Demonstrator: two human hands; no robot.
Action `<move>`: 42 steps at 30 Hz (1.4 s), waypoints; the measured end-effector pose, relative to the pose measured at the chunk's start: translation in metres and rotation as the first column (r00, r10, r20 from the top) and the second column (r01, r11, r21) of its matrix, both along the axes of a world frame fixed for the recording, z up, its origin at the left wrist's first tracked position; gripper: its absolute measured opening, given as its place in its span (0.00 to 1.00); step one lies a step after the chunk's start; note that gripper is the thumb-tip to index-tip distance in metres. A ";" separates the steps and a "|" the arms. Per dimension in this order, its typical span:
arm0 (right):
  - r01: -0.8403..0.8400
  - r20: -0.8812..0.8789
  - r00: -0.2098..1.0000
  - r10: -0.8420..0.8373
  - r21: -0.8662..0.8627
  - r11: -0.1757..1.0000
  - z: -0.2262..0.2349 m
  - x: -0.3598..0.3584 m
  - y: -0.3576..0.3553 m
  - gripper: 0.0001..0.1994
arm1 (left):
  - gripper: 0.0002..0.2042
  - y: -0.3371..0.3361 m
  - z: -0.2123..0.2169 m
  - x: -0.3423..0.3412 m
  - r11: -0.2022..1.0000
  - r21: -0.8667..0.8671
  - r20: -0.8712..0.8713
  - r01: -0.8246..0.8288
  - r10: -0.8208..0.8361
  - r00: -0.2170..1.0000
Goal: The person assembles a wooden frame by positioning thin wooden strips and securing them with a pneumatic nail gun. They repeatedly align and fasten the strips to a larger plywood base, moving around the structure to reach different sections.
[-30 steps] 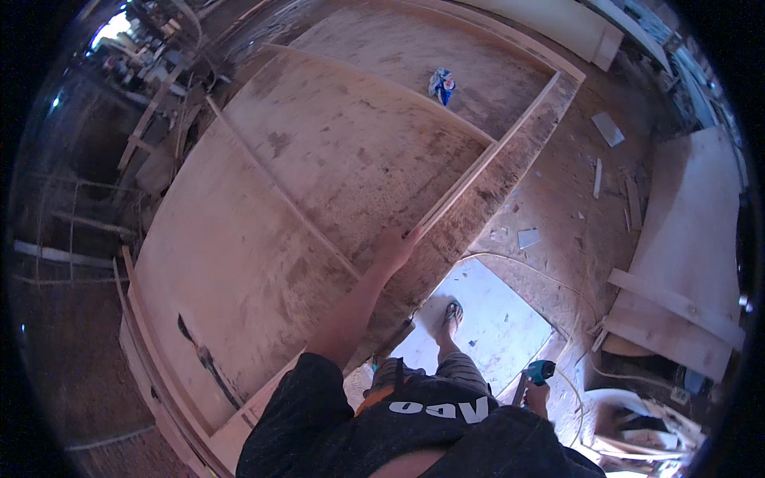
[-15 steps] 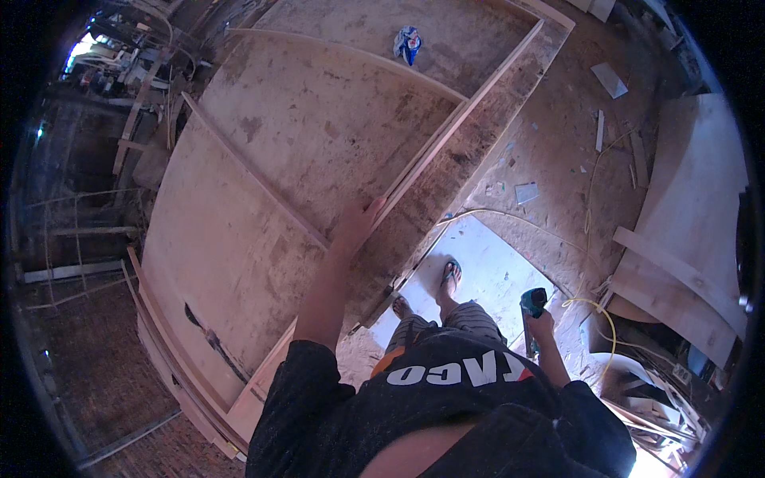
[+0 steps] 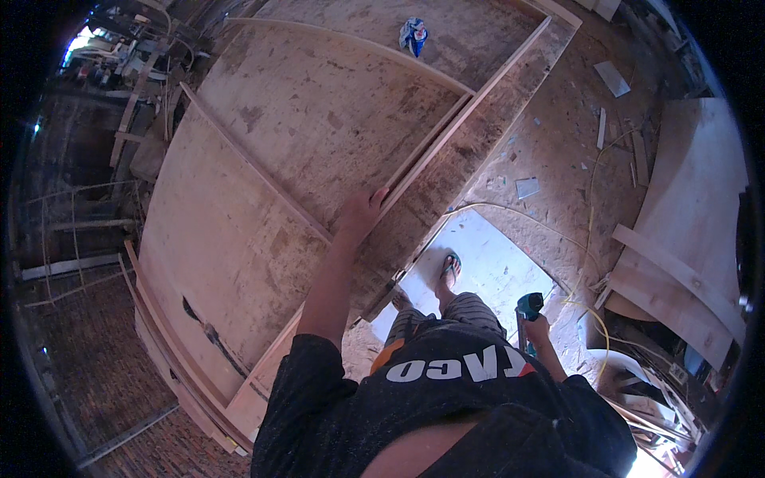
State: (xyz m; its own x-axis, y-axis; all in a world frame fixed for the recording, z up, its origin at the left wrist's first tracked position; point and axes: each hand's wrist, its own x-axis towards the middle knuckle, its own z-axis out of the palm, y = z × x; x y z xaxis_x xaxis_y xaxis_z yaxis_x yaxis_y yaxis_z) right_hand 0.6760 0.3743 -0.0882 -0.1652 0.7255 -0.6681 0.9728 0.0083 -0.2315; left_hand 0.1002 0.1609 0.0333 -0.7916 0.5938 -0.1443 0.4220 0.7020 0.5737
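Resting left hand (image 3: 362, 213) | plywood panel (image 3: 263, 183): large, stained, slat-framed

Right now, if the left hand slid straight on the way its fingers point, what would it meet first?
Probably the thin wooden strip across the big plywood panel. The left hand already rests flat on the panel; its fingers look almost at the strip, though depth is unclear.

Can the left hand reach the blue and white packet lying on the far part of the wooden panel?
Probably not from here. The left hand rests on a wooden strip mid-panel, arm already stretched; the packet lies far beyond it, though nothing blocks the way.
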 end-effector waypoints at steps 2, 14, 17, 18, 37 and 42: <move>-0.031 0.005 1.000 0.031 -0.004 1.000 -0.007 0.007 -0.006 0.21 | 0.23 0.004 0.008 -0.001 1.000 0.008 0.018 0.030 -0.031 0.999; -0.036 -0.028 0.999 0.036 -0.005 0.999 -0.005 0.009 -0.009 0.21 | 0.21 0.022 0.020 -0.032 0.978 -0.040 0.106 0.206 -0.201 0.974; 0.005 -0.054 0.999 -0.004 0.003 1.000 -0.003 0.010 -0.006 0.21 | 0.22 0.037 0.020 -0.053 0.907 -0.186 0.187 0.378 -0.344 0.920; -0.004 -0.045 0.999 0.005 0.016 1.000 -0.014 0.018 -0.001 0.21 | 0.21 0.033 0.010 -0.064 0.897 -0.183 0.181 0.403 -0.372 0.910; 0.142 -0.042 0.989 -0.144 -0.045 0.989 -0.071 0.059 -0.019 0.16 | 0.13 0.039 0.036 -0.041 0.892 -0.290 0.108 0.347 -0.330 0.938; 0.105 -0.043 0.993 -0.107 -0.042 0.994 -0.069 0.057 -0.008 0.17 | 0.17 0.031 0.027 -0.027 0.867 -0.382 0.075 0.320 -0.316 0.946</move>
State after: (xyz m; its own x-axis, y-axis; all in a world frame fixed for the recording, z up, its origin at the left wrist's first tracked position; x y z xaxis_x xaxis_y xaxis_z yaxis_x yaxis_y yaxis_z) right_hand 0.7327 0.3662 -0.1574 -0.1196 0.7134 -0.6904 0.9563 -0.1041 -0.2733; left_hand 0.0734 0.1917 0.0604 -0.5664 0.7097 -0.4190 0.6558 0.6960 0.2924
